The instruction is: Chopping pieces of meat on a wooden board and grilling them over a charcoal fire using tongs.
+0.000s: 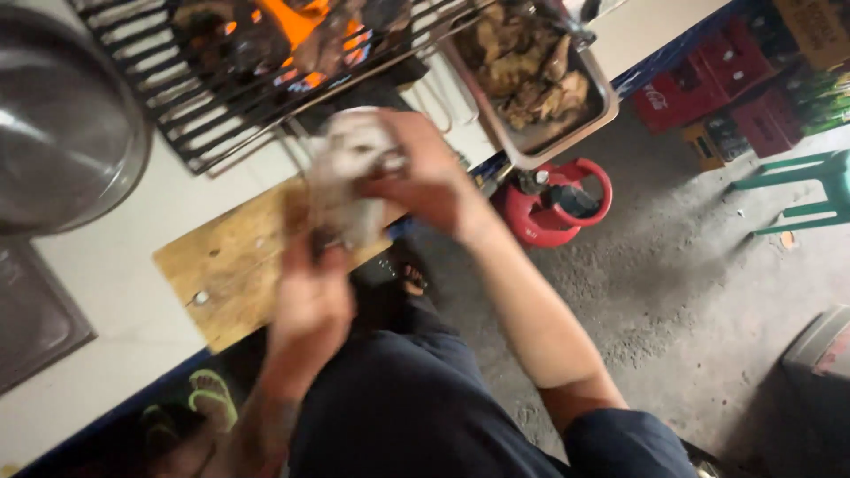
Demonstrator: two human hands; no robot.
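Both hands meet over the near edge of a worn, pale-brown wooden chopping board (232, 265), working a pale, whitish lump (352, 173) that looks like raw poultry; motion blur hides its exact form. The right hand (425, 177) comes in from the right with its fingers curled over the lump's upper right side, clamped on it. The left hand (310, 301) rises from below, its fingers closed around the lump's lower end. The lump is held in the air, just above the board and in front of the grill, between the two hands. The board lies on an off-white counter (115, 292) with a blue front edge. Beyond the hands, a black wire grill rack (221, 97) sits over orange flame (297, 22), with dark pieces of meat lying on the bars. To the right of the rack stands a rectangular metal tray (602, 97) filled with browned, cooked meat pieces (522, 62). A large round steel bowl (62, 124) fills the upper left corner, and a flat grey metal sheet (35, 319) lies below it on the counter. On the grey concrete floor (691, 283) stand a red gas cylinder (553, 208), red plastic bottle crates (708, 75) and a green plastic stool (810, 186). A green sandal (212, 394) shows under the counter's edge.
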